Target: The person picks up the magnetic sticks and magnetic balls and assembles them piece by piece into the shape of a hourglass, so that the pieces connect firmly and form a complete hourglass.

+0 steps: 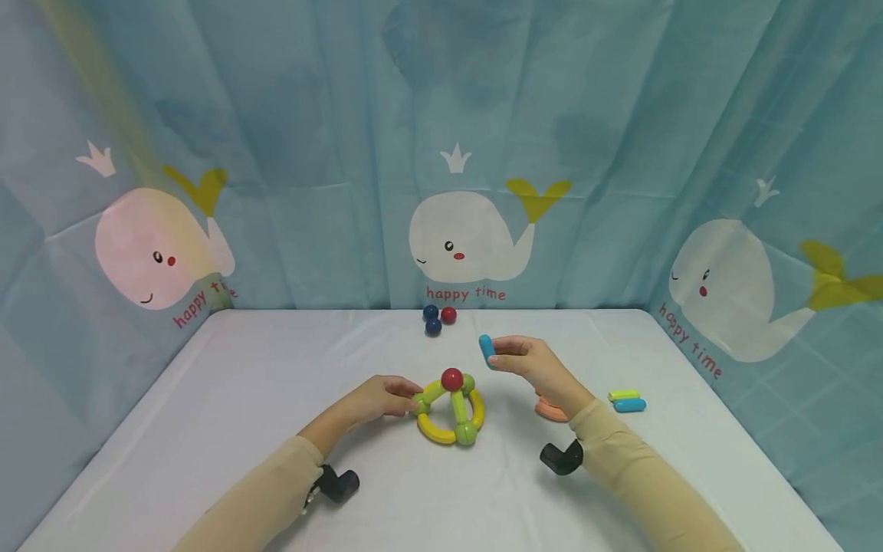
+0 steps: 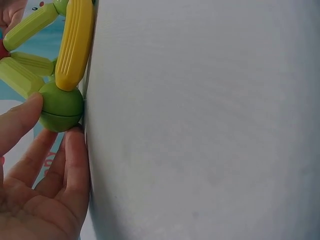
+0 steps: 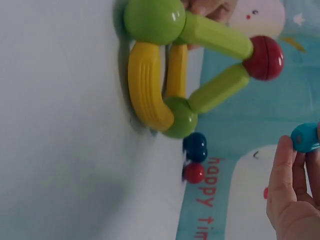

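A toy frame stands on the table: yellow curved rods [image 1: 436, 435] and green balls [image 1: 466, 433] form a ring, and light green sticks [image 1: 460, 408] slope up from it to a red ball [image 1: 451, 379]. My left hand [image 1: 375, 399] holds the ring's left green ball [image 2: 61, 107], thumb on one side and fingers on the other. Up and right of the red ball, my right hand [image 1: 531, 362] pinches a short blue stick [image 1: 486, 350] between thumb and fingers, in the air and apart from the frame. In the right wrist view the stick [image 3: 304, 137] is partly cut off.
At the table's back lie two dark blue balls [image 1: 432, 327] and another red ball [image 1: 448, 315]. To the right are a yellow-green stick [image 1: 624, 395] and a blue stick [image 1: 629, 405]. Orange curved pieces [image 1: 550, 412] are partly hidden beneath the right forearm. A whale-printed curtain [image 1: 331, 230] surrounds the table.
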The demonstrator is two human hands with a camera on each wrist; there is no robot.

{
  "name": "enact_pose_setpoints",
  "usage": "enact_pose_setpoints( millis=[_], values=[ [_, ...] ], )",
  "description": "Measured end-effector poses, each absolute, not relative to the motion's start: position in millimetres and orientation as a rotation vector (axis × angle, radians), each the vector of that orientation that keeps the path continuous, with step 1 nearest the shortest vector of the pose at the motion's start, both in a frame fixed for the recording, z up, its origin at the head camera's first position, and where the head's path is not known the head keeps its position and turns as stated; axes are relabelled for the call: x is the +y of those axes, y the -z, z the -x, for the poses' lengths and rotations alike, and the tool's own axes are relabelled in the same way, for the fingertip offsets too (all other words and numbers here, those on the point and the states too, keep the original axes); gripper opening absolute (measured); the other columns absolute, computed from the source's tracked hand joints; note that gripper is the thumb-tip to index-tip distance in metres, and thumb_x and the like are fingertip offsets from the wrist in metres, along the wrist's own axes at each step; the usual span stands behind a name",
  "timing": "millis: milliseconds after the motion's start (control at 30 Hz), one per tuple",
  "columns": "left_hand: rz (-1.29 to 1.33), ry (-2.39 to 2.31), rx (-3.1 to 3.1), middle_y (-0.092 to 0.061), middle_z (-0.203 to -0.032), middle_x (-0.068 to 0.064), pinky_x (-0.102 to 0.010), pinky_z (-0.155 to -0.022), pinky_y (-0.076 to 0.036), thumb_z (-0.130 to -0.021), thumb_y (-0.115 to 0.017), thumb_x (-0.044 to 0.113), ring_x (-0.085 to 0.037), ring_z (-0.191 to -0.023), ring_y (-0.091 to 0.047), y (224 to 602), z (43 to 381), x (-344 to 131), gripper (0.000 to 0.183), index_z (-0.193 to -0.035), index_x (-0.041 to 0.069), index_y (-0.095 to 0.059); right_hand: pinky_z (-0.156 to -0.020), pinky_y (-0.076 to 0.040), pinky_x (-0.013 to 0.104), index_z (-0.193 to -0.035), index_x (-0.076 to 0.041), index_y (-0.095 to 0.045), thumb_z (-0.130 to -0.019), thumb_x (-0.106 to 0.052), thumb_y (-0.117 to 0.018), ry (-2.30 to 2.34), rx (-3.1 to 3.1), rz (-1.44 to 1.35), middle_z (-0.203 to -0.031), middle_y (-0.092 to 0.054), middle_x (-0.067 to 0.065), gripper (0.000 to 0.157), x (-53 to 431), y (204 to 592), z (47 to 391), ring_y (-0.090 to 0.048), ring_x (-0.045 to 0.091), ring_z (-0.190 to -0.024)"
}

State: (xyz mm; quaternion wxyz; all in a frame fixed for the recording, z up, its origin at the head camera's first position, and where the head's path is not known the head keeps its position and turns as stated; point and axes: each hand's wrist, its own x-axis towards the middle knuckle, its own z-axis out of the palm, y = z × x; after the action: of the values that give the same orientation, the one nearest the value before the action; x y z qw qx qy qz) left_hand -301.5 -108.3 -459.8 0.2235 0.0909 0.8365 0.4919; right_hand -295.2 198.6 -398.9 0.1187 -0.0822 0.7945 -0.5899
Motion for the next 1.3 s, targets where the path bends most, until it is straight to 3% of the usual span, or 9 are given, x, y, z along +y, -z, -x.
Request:
enact_pose_setpoints(
  millis=[433, 733, 1300],
  values=[
    [-0.223, -1.353, 2.306, -0.069, -0.122, -0.005, -0.036, -0.094, -0.056, -0.088, -0.075, 0.026, -0.013, -0.096, -0.068, 460.4, 303.4, -107.5, 0.037, -0.122, 0.013, -0.069, -0.110, -0.045, 0.049, -0.125, -0.010, -0.066, -0.090, -0.028, -0.073, 1.757, 2.331, 0.228, -0.115, -0.074, 0.005, 0.040, 166.1, 395.3, 291.0, -0.068, 0.018, -0.109],
    [-0.225, -1.351, 2.304, -0.069, -0.121, -0.005, -0.035, -0.093, -0.057, -0.087, -0.076, 0.026, -0.013, -0.097, -0.068, 462.1, 304.1, -107.7, 0.038, -0.122, 0.013, -0.069, -0.106, -0.051, 0.043, -0.121, -0.004, -0.067, -0.089, -0.020, -0.075, 1.807, 2.317, 0.259, -0.111, -0.075, 0.007, 0.037, 153.9, 396.3, 291.8, -0.071, 0.015, -0.102],
    [-0.251, -1.349, 2.299, -0.069, -0.120, -0.005, -0.035, -0.093, -0.057, -0.087, -0.076, 0.026, -0.013, -0.097, -0.067, 462.2, 305.6, -108.9, 0.039, -0.123, 0.012, -0.069, -0.109, -0.047, 0.048, -0.116, -0.007, -0.070, -0.089, -0.020, -0.074, 1.796, 2.351, 0.280, -0.105, -0.076, 0.003, 0.030, 149.3, 401.9, 290.2, -0.069, 0.014, -0.104]
  ],
)
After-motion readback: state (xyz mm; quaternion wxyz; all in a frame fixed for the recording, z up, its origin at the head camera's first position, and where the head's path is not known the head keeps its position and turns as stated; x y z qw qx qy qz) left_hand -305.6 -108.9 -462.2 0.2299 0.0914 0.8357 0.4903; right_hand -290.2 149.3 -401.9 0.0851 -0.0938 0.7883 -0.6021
